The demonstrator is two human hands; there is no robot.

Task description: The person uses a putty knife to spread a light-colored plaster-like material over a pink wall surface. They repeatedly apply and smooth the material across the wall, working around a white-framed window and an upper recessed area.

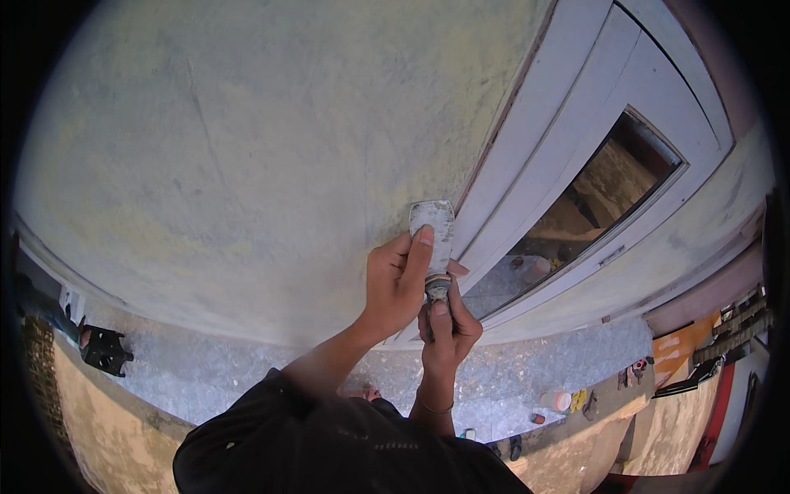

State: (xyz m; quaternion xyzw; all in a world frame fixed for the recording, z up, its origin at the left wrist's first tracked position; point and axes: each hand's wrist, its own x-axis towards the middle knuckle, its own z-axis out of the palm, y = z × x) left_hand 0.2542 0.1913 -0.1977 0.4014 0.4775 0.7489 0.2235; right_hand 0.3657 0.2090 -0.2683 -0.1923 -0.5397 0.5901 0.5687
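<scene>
Scraper [437, 216] near centre, blade toward 12, handle toward 6. Left hand [395, 286] grips blade, thumb on its face; right hand [451, 336], lower, wraps fingers round handle. Blotchy grey-yellow wall [271, 148] at 10; white glass-paned door [658, 86] at 2. Black stool [107, 351] at 8, pale bucket [555, 401] between 4 and 5.

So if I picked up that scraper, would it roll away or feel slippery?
The scraper probably wouldn't roll, because its blade is wide and flat. It may feel rough more than slippery, since whitish smears cover the blade. It's likely quite light, as it looks small beside the left hand.
</scene>
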